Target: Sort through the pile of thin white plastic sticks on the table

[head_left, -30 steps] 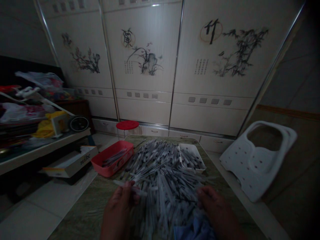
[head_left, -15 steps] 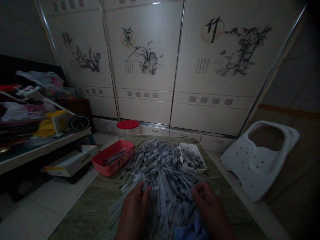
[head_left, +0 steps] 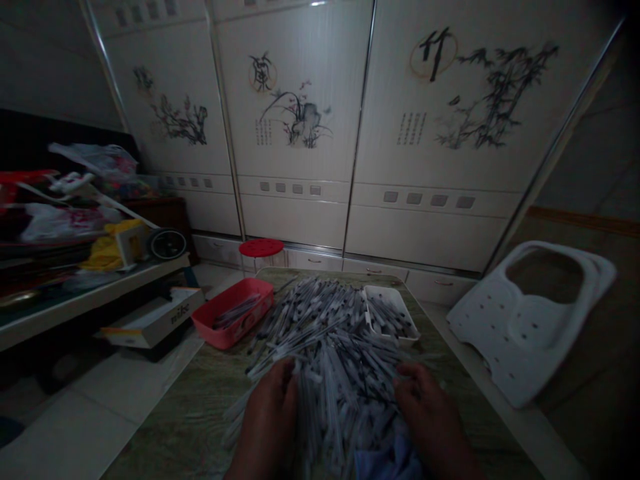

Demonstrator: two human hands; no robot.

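A large heap of clear pens with dark tips (head_left: 330,373) covers the middle of the table. Over its near left side is my left hand (head_left: 267,417), thumb and fingers drawn together; a pale piece shows by the fingertips, but what they grip is too dim to make out. My right hand (head_left: 430,413) is at the heap's near right side, its fingers curled into a pinch. Whatever lies in that pinch is hidden. A bluish cloth (head_left: 387,460) lies just left of my right wrist, at the near side of the heap.
A red plastic basket (head_left: 215,333) with some pens stands at the table's left. To the right is a white tray (head_left: 407,337) holding several pens. A red stool (head_left: 261,248) stands behind the table (head_left: 175,407); a white folding seat (head_left: 525,333) leans at the right.
My hands have moved slightly farther apart over the heap, both still with curled fingers. The whole view has shifted a little, so the room appears farther right.
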